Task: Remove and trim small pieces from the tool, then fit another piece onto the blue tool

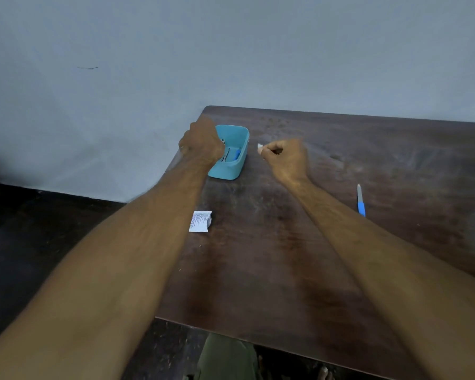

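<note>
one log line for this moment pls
left hand: grips near rim of teal case | right hand: pinches small white piece | on table: white sachet, blue-handled file

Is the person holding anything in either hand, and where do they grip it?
The right hand pinches a small white piece at its fingertips. The left hand grips the left rim of the open teal case.
</note>
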### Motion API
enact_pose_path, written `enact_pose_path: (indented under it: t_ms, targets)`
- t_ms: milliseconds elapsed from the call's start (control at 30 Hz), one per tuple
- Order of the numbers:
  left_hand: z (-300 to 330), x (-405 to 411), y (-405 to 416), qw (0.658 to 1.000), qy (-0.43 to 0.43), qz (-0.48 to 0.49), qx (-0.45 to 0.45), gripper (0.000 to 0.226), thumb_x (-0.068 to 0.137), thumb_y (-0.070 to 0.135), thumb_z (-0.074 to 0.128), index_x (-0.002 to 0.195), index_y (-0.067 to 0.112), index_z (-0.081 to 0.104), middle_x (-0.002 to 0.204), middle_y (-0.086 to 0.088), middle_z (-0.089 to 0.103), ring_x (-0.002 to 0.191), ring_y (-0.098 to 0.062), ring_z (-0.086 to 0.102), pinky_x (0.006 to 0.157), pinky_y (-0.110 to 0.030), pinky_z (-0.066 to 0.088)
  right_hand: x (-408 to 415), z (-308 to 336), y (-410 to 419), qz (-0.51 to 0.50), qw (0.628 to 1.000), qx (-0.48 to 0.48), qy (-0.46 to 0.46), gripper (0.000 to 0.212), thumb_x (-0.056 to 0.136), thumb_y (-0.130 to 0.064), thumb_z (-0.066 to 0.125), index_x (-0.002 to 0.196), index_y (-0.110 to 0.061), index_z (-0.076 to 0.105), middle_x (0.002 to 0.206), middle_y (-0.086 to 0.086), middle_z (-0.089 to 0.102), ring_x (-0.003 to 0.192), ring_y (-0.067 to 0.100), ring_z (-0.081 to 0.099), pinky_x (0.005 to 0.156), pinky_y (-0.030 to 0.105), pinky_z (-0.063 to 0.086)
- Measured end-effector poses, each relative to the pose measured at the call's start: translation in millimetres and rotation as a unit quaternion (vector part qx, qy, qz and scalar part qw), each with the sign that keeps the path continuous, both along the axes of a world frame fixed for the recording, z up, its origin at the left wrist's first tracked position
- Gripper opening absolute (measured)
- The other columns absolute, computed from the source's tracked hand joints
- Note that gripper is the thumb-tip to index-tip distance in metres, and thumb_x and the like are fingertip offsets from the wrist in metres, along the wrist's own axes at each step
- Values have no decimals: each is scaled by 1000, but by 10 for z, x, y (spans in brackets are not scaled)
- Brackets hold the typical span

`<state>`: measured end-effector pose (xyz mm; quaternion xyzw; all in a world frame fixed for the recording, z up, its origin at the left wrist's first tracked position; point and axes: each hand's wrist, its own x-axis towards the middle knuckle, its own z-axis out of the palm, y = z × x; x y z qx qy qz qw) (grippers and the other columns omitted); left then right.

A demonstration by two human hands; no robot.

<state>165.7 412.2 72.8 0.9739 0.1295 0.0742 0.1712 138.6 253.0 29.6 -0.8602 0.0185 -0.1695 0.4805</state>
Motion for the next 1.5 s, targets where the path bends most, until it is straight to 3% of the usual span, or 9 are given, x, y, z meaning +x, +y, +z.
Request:
enact_pose_path:
  t_ms: [100,267,400,467,600,733,900,1033,1500]
  targets:
    - [-27,54,-20,999,10,-10,44,45,87,23,70,124,5,51,125,-13,58,113,-32,58,78,-34,44,22,-106,-43,6,1000,-7,7,17,87,-24,70,91,-9,77,85,-1,74,59,-4,55,68,18,49]
    - [-59,114,-59,994,37,-25,101,47,86,19,71,127,6,52,128,-12,58,117,-32,57,79,-34,43,46,-235,-114,-1,1000,7,25,14,86,-23,71,87,-10,78,85,0,75,71,5,62,75,25,54]
    - [-59,122,-93,991,46,-28,119,47,84,20,73,125,5,54,126,-13,59,115,-32,58,84,-36,46,23,-281,-165,3,1000,9,25,15,86,-23,71,87,-9,77,79,-6,71,65,-1,58,64,14,47]
    - [-64,112,-103,992,48,-27,115,48,84,21,73,126,6,54,126,-13,59,115,-31,58,84,-35,46,7,-303,-191,5,1000,13,25,15,87,-24,71,87,-10,77,77,-8,69,63,-4,57,60,8,41]
    - [-48,56,-132,994,35,-30,102,46,86,23,72,124,5,54,125,-13,59,114,-31,58,85,-35,47,-44,-307,-250,2,999,20,28,14,87,-23,71,89,-10,77,79,-7,70,68,0,61,65,13,46]
    - [7,-79,-252,996,-10,-28,81,36,91,29,64,118,6,60,121,-15,61,109,-34,60,83,-40,50,-121,-266,-352,-7,999,34,19,15,86,-24,71,85,-11,77,78,-5,72,65,-3,59,60,11,42]
    - [-148,-482,-654,992,-91,-66,-50,25,91,38,60,89,16,72,91,-6,71,88,-28,67,73,-37,53,-359,-229,-597,-32,996,81,8,17,86,-25,70,80,-12,78,71,-7,71,72,6,67,72,27,55]
    - [-395,-908,-1147,989,-56,-83,-108,21,91,40,61,94,22,71,97,-1,72,94,-23,67,80,-36,51,-644,-300,-940,-77,994,74,13,21,85,-32,69,74,-15,76,68,-8,71,71,7,68,72,29,55]
    - [-563,-1429,-2333,986,12,-163,-26,37,93,44,57,105,9,64,110,-10,65,105,-31,62,73,-37,46,-1314,-385,-1876,-150,985,88,20,22,85,-32,69,76,-14,77,68,-6,71,67,6,65,67,25,51]
